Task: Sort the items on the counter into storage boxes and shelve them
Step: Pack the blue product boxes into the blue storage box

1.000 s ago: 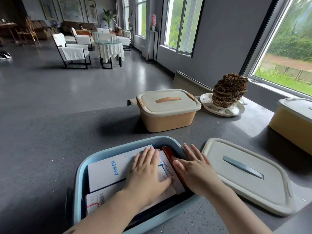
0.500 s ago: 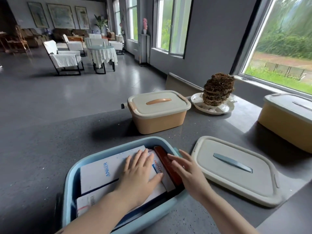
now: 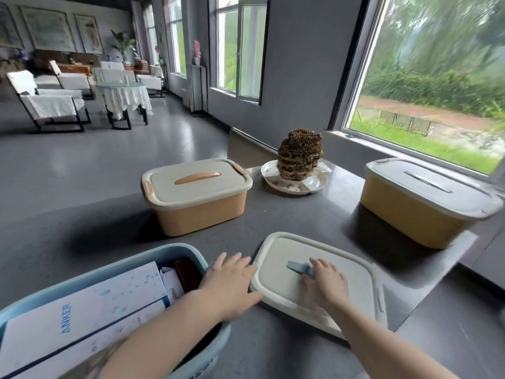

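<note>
An open blue storage box [image 3: 175, 248] stands at the counter's near left. Inside lie a white Anker carton [image 3: 82, 310], another white packet and a dark red item [image 3: 188, 272]. Its loose pale lid [image 3: 352, 269] with a blue handle [image 3: 296, 267] lies flat on the counter to the right of the box. My left hand [image 3: 229, 283] reaches over the box's right rim, fingers straight, touching the lid's left edge. My right hand [image 3: 326, 285] rests on the lid, with fingers and thumb closing round the handle.
A lidded orange box [image 3: 199, 212] stands behind the blue box. A lidded yellow box [image 3: 410, 214] stands at the right by the window. Between them, a white plate [image 3: 314, 184] carries a brown honeycomb stack [image 3: 299, 154]. The counter's edge runs close on the right.
Both hands left the items in the blue box and moved right. The left now touches the lid's edge and the right has reached the lid's handle.
</note>
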`<action>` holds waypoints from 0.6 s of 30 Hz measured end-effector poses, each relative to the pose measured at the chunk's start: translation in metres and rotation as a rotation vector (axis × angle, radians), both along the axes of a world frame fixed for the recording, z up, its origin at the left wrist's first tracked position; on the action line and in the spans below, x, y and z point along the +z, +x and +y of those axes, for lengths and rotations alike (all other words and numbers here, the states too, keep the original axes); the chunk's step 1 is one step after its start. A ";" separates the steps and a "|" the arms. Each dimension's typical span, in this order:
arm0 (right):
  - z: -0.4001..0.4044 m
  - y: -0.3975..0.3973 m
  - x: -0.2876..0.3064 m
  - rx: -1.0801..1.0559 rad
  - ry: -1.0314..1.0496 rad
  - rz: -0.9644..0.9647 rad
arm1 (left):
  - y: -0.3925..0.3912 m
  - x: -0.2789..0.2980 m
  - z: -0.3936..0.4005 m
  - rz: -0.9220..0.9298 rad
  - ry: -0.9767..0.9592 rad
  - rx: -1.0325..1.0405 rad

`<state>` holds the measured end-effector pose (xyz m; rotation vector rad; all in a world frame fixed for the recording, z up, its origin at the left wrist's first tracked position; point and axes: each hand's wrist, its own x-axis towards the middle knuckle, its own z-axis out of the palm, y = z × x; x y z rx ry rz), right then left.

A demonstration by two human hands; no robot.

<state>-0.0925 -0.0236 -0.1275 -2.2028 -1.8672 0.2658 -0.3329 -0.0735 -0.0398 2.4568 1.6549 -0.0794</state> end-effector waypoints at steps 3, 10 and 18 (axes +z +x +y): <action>0.007 0.007 -0.005 -0.010 0.099 0.016 | 0.010 -0.003 0.018 -0.012 -0.022 0.037; 0.006 0.004 0.021 0.178 0.219 0.081 | 0.006 -0.007 0.011 -0.325 0.280 0.218; 0.008 -0.098 0.149 0.645 0.536 0.208 | -0.053 0.050 -0.036 -0.448 0.717 0.518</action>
